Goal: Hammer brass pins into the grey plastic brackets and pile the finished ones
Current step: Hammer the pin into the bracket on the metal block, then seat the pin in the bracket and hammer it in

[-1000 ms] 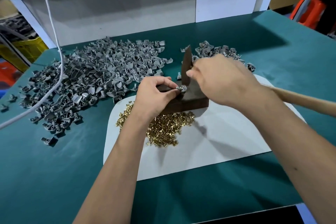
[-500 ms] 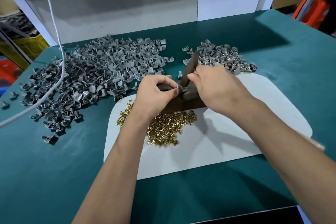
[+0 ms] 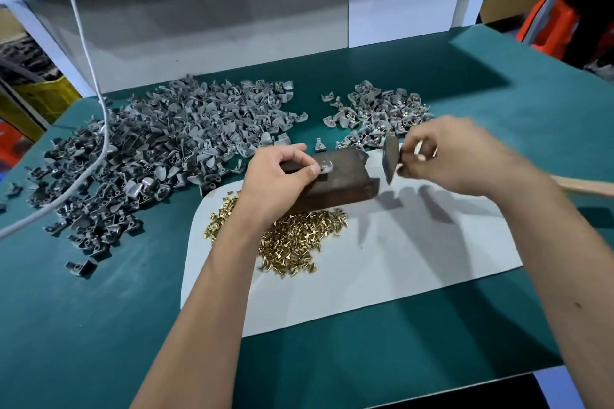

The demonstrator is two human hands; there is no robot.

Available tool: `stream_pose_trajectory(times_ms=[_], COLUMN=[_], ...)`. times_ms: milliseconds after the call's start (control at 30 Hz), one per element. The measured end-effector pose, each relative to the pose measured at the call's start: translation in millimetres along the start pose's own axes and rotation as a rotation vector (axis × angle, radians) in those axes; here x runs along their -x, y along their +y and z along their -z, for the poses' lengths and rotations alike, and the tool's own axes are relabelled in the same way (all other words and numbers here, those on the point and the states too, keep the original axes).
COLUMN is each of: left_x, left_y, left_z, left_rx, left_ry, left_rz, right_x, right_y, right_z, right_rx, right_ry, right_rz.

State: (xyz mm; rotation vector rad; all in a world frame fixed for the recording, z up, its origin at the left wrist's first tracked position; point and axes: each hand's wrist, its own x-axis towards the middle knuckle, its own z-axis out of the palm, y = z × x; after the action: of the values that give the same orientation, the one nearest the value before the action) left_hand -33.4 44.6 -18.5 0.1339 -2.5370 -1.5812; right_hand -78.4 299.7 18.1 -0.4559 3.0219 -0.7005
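Left hand [image 3: 277, 176] fingers pinch bracket [image 3: 326, 168] on block [image 3: 335, 178], pin probably upright. Right hand [image 3: 445, 156] grips hammer [image 3: 391, 158] near head, handle running right, head long axis near-vertical, beside block.

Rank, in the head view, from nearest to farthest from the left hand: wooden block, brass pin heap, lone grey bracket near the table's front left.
1. wooden block, under the left hand.
2. brass pin heap, just below the wrist.
3. lone grey bracket, far left front.
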Motion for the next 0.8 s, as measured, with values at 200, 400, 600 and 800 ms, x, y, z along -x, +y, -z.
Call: stream_pose_trajectory(times_ms=[200,400,600,800], left_x=[1.2,2.2,-2.1,-10.9], left_y=[5.6,6.6,6.7,-5.3], left_z=[-3.3,-5.6,-1.9,12.9], left_rx=[-0.029,0.011,0.144,-0.207], left_ry=[-0.028,-0.022,0.052,0.371], left_rz=[-0.012,-0.01,-0.034,-0.072], right_x=[-1.0,-11.9,-24.9,-25.5], right_y=[0.3,-28.5,-56.7,-36.4], right_z=[-17.1,-21.7,-41.6,-56.5], right_rx=[0.079,0.02,-0.072,-0.165], right_ry=[-0.074,0.164,0.143,0.53], right_rz=[0.005,0.191,0.502,0.318])
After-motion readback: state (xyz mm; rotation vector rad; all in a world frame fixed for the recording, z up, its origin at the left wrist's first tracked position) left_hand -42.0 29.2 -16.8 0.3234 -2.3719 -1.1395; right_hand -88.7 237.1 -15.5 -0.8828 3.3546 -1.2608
